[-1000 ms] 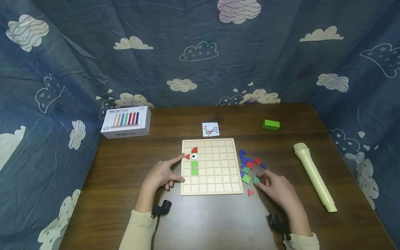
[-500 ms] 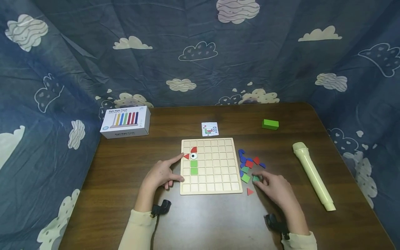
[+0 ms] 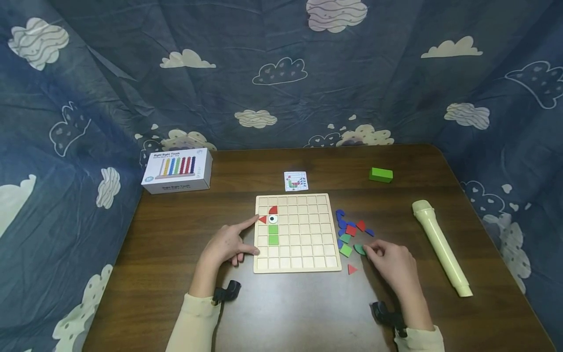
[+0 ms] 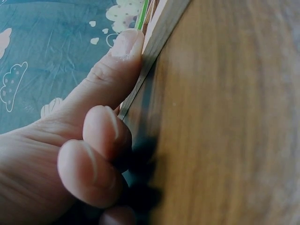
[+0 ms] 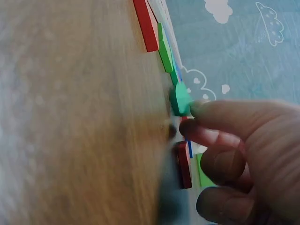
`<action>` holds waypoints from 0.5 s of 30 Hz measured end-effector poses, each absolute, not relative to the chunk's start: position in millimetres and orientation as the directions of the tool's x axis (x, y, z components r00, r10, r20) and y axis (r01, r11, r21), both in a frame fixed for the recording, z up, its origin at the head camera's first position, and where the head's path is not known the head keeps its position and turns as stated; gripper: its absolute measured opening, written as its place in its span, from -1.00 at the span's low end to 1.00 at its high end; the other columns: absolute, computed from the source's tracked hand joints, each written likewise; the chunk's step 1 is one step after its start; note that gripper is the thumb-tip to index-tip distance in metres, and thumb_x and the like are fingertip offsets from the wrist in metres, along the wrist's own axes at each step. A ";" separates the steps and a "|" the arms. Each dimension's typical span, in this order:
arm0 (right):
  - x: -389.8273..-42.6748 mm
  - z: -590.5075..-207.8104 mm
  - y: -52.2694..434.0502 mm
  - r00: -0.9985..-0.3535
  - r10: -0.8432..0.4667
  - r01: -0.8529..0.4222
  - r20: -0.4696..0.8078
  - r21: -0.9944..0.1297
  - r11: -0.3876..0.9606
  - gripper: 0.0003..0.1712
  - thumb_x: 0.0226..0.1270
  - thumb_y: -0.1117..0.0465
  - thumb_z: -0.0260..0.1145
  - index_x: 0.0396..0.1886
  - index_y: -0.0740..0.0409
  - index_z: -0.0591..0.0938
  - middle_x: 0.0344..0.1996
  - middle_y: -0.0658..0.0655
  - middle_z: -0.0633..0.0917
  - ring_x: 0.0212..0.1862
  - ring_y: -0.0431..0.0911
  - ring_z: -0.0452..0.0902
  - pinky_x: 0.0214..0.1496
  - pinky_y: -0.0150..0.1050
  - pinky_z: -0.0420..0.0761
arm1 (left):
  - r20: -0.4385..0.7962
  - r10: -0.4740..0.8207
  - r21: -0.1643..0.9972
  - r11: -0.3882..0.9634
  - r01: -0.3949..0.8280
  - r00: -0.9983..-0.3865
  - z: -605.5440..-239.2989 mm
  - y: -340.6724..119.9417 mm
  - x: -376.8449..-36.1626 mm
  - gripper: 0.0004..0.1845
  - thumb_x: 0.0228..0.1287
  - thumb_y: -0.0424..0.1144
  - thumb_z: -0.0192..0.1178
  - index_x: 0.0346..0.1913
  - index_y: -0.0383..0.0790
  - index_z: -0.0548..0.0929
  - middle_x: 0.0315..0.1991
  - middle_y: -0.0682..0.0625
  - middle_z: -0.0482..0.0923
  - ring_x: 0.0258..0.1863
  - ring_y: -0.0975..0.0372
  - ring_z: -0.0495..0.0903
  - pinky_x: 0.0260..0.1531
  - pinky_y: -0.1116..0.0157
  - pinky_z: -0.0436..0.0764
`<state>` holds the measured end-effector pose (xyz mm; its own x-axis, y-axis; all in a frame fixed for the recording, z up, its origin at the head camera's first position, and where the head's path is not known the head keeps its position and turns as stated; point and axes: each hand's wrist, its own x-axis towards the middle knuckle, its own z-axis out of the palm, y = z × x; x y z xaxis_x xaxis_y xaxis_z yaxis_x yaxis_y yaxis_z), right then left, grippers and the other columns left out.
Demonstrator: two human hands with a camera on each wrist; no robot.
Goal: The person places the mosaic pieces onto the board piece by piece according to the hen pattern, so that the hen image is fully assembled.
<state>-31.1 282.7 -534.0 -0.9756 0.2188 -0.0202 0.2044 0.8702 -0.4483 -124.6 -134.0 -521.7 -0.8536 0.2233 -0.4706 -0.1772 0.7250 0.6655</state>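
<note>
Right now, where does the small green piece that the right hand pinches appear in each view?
Head: green piece right of the board, at the right hand's fingers.
Left wrist: not in it.
Right wrist: centre right, green piece above the fingers.
Shared landmark: brown table.

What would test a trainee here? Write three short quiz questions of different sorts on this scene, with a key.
1. True or false: the right hand pinches a green piece.
2. Which does the left hand touch? A) the grid board B) the green block C) the cream tube
3. How many green squares lie in the board?

Key: 1 true; 2 A; 3 two.
</note>
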 end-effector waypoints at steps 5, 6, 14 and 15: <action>-30.9 -532.0 282.8 -0.981 0.178 0.193 -0.076 -0.459 0.867 -0.61 0.38 0.00 0.51 0.06 0.13 0.80 -0.63 0.00 0.51 -0.55 -0.10 0.33 -0.51 -0.26 0.21 | -0.476 0.218 0.662 0.726 -0.185 -0.852 -522.0 -133.7 -124.1 0.08 0.01 -0.07 0.70 0.57 0.52 0.34 -0.74 -0.03 0.56 -0.82 0.22 0.53 -0.77 0.41 0.51; -31.0 -531.8 283.1 -0.983 0.159 0.183 -0.090 -0.460 0.869 -0.59 0.37 0.00 0.52 0.09 0.11 0.79 -0.62 -0.01 0.51 -0.55 -0.11 0.33 -0.51 -0.26 0.21 | -0.478 0.216 0.662 0.726 -0.187 -0.851 -522.1 -133.7 -123.9 0.08 0.01 -0.08 0.70 0.57 0.52 0.34 -0.74 -0.03 0.56 -0.82 0.22 0.53 -0.77 0.41 0.51; -34.1 -527.2 279.6 -0.995 0.091 0.102 -0.046 -0.473 0.875 -0.63 0.35 0.05 0.54 0.07 0.11 0.81 -0.64 -0.04 0.48 -0.57 -0.15 0.29 -0.52 -0.29 0.18 | -0.477 0.217 0.661 0.728 -0.184 -0.852 -521.9 -133.5 -125.2 0.08 0.01 -0.06 0.70 0.58 0.52 0.33 -0.73 -0.04 0.56 -0.81 0.21 0.54 -0.76 0.41 0.51; -35.3 -523.9 276.1 -0.996 0.084 0.084 -0.022 -0.478 0.874 -0.63 0.36 0.05 0.54 0.07 0.12 0.81 -0.66 -0.05 0.47 -0.58 -0.16 0.28 -0.53 -0.30 0.18 | -0.474 0.218 0.660 0.730 -0.181 -0.853 -521.7 -133.5 -125.8 0.08 0.01 -0.06 0.70 0.58 0.51 0.33 -0.73 -0.04 0.56 -0.81 0.21 0.54 -0.76 0.41 0.52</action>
<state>-35.3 276.1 -523.9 -0.9962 0.0838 -0.0225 0.0843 0.8741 -0.4784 -125.8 -133.5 -521.7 -0.8529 0.2179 -0.4745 -0.1805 0.7296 0.6596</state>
